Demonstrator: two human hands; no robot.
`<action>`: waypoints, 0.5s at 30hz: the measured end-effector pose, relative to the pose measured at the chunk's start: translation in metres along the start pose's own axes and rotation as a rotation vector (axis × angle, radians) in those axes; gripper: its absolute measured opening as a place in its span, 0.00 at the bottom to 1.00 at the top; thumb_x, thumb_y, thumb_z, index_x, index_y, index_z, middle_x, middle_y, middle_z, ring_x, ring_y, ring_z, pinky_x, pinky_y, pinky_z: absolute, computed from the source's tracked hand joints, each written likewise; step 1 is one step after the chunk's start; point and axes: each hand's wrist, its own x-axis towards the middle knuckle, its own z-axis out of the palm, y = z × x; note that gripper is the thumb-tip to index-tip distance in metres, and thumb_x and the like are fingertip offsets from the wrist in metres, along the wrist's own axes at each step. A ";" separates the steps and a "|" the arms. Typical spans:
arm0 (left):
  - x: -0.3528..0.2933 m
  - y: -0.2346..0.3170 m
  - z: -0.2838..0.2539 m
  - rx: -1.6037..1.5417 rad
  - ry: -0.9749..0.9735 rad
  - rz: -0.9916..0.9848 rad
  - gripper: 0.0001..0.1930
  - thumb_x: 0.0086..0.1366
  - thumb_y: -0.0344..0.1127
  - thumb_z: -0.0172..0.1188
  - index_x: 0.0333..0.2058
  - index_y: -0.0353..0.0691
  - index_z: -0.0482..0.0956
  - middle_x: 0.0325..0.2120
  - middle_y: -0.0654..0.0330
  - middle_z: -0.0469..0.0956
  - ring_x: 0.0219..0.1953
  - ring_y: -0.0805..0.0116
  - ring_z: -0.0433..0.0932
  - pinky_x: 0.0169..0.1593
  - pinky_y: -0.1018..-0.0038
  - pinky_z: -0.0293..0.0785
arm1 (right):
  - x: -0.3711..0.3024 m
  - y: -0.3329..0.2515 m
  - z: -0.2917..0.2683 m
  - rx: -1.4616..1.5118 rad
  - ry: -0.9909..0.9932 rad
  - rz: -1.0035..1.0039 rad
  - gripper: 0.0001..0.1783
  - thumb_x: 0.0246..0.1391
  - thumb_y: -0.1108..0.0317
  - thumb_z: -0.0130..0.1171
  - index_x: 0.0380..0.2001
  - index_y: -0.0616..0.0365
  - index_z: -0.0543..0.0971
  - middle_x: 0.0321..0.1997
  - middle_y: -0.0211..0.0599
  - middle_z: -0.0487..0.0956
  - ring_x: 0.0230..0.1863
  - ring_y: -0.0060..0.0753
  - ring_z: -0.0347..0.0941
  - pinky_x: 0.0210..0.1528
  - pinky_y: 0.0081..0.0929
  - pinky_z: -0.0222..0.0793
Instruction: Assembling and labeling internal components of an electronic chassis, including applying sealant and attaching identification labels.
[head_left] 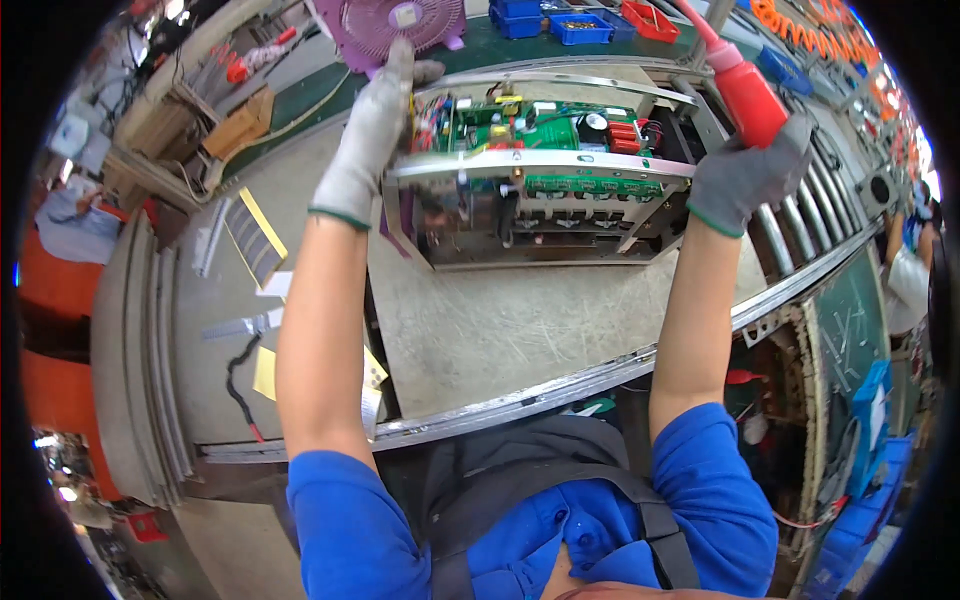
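Observation:
My right hand (752,175), in a grey glove, is wrapped round a red squeeze bottle (748,98). The bottle's narrow pink nozzle points up and to the left, above the right end of a metal-framed electronics unit (590,160). Green circuit boards (545,130), wires and red parts show inside the open frame. At the unit's left end is my left hand (375,125), in a pale glove with fingers stretched out; whether it touches the frame I cannot tell. Just beyond its fingertips stands a purple fan (400,22) with a round grille.
Beneath the unit lies a scratched metal plate (480,340), with a metal rail (520,403) along the near edge. Rollers (800,225) run off to the right. Blue bins (580,28) and a red bin (650,20) stand behind. Yellow-edged strips (258,238) and a black cable (237,385) lie left.

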 end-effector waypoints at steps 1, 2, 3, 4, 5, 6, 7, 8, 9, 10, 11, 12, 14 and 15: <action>-0.020 0.010 0.013 0.113 0.031 0.016 0.41 0.70 0.69 0.43 0.48 0.28 0.80 0.40 0.53 0.78 0.38 0.71 0.75 0.42 0.73 0.77 | 0.011 0.011 0.002 0.362 0.056 0.330 0.19 0.56 0.57 0.61 0.38 0.65 0.74 0.36 0.39 0.72 0.36 0.32 0.72 0.31 0.32 0.76; -0.039 0.016 0.025 0.144 0.093 0.051 0.42 0.70 0.69 0.43 0.48 0.27 0.80 0.40 0.52 0.77 0.37 0.71 0.74 0.38 0.73 0.77 | 0.021 -0.017 0.002 0.619 0.134 0.613 0.20 0.54 0.56 0.62 0.37 0.65 0.74 0.33 0.37 0.73 0.37 0.31 0.73 0.33 0.32 0.76; -0.054 0.024 0.042 0.166 0.140 0.098 0.42 0.70 0.69 0.44 0.48 0.26 0.80 0.40 0.51 0.75 0.35 0.71 0.74 0.34 0.74 0.77 | 0.027 0.005 0.000 0.527 0.154 0.503 0.19 0.53 0.58 0.62 0.36 0.65 0.75 0.31 0.36 0.75 0.40 0.31 0.74 0.41 0.35 0.76; -0.066 0.029 0.055 0.207 0.135 0.050 0.42 0.70 0.68 0.44 0.48 0.24 0.78 0.43 0.49 0.75 0.37 0.68 0.76 0.38 0.71 0.78 | 0.033 0.039 0.003 0.548 0.149 0.482 0.17 0.53 0.61 0.63 0.37 0.64 0.75 0.33 0.37 0.75 0.42 0.30 0.75 0.45 0.36 0.75; -0.067 0.025 0.054 0.223 0.104 0.047 0.42 0.70 0.68 0.44 0.48 0.24 0.78 0.43 0.49 0.75 0.37 0.68 0.76 0.38 0.71 0.78 | 0.036 0.061 -0.002 0.572 0.133 0.464 0.15 0.53 0.64 0.64 0.37 0.63 0.75 0.35 0.37 0.76 0.43 0.30 0.75 0.49 0.36 0.73; -0.070 0.013 0.040 0.361 0.141 0.097 0.42 0.70 0.68 0.44 0.51 0.26 0.76 0.44 0.48 0.74 0.41 0.64 0.76 0.44 0.69 0.77 | 0.038 0.051 -0.018 0.555 0.141 0.482 0.15 0.53 0.64 0.64 0.37 0.63 0.75 0.35 0.37 0.76 0.43 0.30 0.75 0.49 0.36 0.73; -0.072 0.002 0.038 0.487 0.170 0.153 0.42 0.70 0.68 0.43 0.54 0.27 0.75 0.46 0.46 0.74 0.45 0.59 0.76 0.50 0.66 0.76 | 0.046 0.030 -0.033 1.012 0.088 0.814 0.12 0.50 0.71 0.67 0.34 0.61 0.75 0.32 0.34 0.73 0.36 0.29 0.72 0.39 0.33 0.70; -0.080 0.012 0.059 0.184 0.225 0.079 0.40 0.71 0.69 0.41 0.58 0.34 0.73 0.52 0.43 0.72 0.57 0.50 0.71 0.63 0.60 0.64 | 0.052 0.017 -0.041 1.471 0.033 1.135 0.13 0.47 0.78 0.70 0.31 0.58 0.75 0.28 0.31 0.71 0.29 0.28 0.69 0.30 0.29 0.66; -0.077 0.005 0.049 0.692 0.277 0.311 0.37 0.71 0.69 0.39 0.59 0.41 0.73 0.60 0.45 0.69 0.64 0.48 0.64 0.68 0.59 0.55 | 0.051 0.010 -0.041 1.136 0.068 1.013 0.15 0.47 0.80 0.69 0.31 0.59 0.72 0.29 0.32 0.69 0.29 0.24 0.66 0.31 0.26 0.66; -0.080 0.012 0.050 0.826 0.270 0.386 0.33 0.72 0.65 0.40 0.58 0.45 0.75 0.64 0.50 0.66 0.66 0.50 0.62 0.69 0.57 0.53 | 0.044 0.029 -0.070 0.880 -0.103 0.735 0.15 0.50 0.77 0.68 0.40 0.56 0.75 0.34 0.34 0.74 0.37 0.31 0.72 0.40 0.28 0.71; -0.080 0.027 0.060 1.092 0.300 0.591 0.29 0.73 0.62 0.40 0.60 0.51 0.74 0.63 0.51 0.67 0.67 0.49 0.61 0.69 0.55 0.52 | 0.037 0.044 -0.113 0.602 -0.266 0.457 0.18 0.53 0.74 0.67 0.48 0.54 0.78 0.40 0.37 0.78 0.45 0.38 0.78 0.49 0.31 0.77; -0.079 0.036 0.059 1.217 0.263 0.796 0.24 0.73 0.56 0.44 0.61 0.53 0.72 0.61 0.51 0.70 0.65 0.48 0.63 0.68 0.52 0.56 | 0.028 0.024 -0.143 0.197 -0.319 0.027 0.18 0.53 0.77 0.65 0.48 0.55 0.78 0.40 0.36 0.78 0.47 0.36 0.77 0.52 0.32 0.76; -0.056 0.039 0.042 1.314 0.057 1.179 0.23 0.71 0.40 0.48 0.64 0.51 0.68 0.59 0.50 0.71 0.63 0.50 0.68 0.65 0.54 0.63 | 0.008 -0.029 -0.184 0.183 -0.337 -0.021 0.18 0.48 0.76 0.68 0.44 0.59 0.77 0.40 0.36 0.76 0.46 0.32 0.75 0.51 0.32 0.73; -0.052 0.040 0.040 1.342 -0.029 1.204 0.25 0.70 0.32 0.49 0.65 0.47 0.65 0.59 0.48 0.71 0.62 0.51 0.69 0.65 0.58 0.65 | -0.005 -0.048 -0.192 0.556 -0.294 0.376 0.19 0.43 0.74 0.72 0.39 0.61 0.76 0.40 0.37 0.75 0.43 0.30 0.74 0.46 0.30 0.71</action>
